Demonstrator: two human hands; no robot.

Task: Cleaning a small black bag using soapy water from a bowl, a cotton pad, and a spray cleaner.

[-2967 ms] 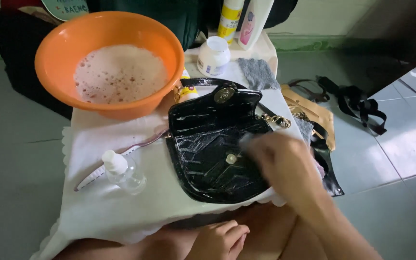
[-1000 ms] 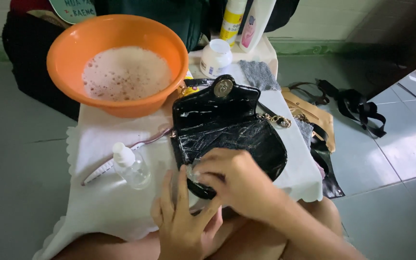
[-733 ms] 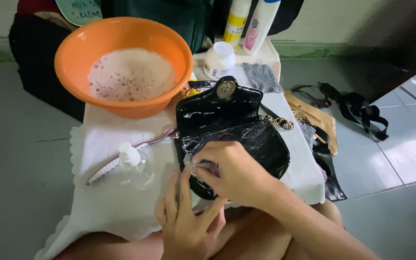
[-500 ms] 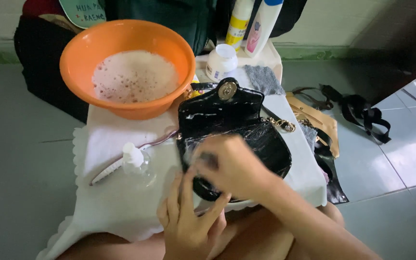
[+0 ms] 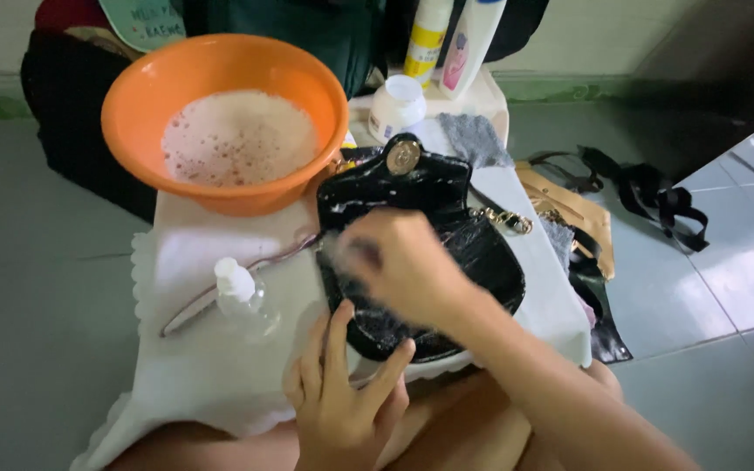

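**A:** What differs from half a second earlier?

**B:** The right hand (image 5: 399,262) has moved away from the person, up the front of the black glossy handbag (image 5: 421,253), from the lower left edge toward the seam under the open flap. It is motion-blurred, fingers curled together around something small and pale; what it pinches cannot be made out. The left hand (image 5: 342,397) has kept its place at the near edge of the bag, fingers spread and pressed flat, thumb hooked against the bag's rim.

**A:** What does that shift indicate?

**B:** Judged from the blur and the wet streaks, the rubbing is passing over a fresh strip of the front panel while the bag is braced from below. The bag itself has not shifted: it lies on the white cloth-covered desk (image 5: 220,384), directly under the right hand, flap thrown back with its round gold clasp (image 5: 403,158) beyond the knuckles.

**A:** What lies around the hands?

**B:** Left of the right hand stands a small clear bottle with white cap (image 5: 239,296), with a long-handled brush (image 5: 220,292) beside it. Beyond both, the orange basin of suds (image 5: 224,122) touches the desk's far left. Past the flap sit a white jar (image 5: 395,106) and a grey cloth (image 5: 473,137); to the right, the gold chain strap (image 5: 499,218) trails off.

**A:** Any obstruction?

**B:** The basin rim sits just beside the flap, and the chain lies close to the rubbing path.
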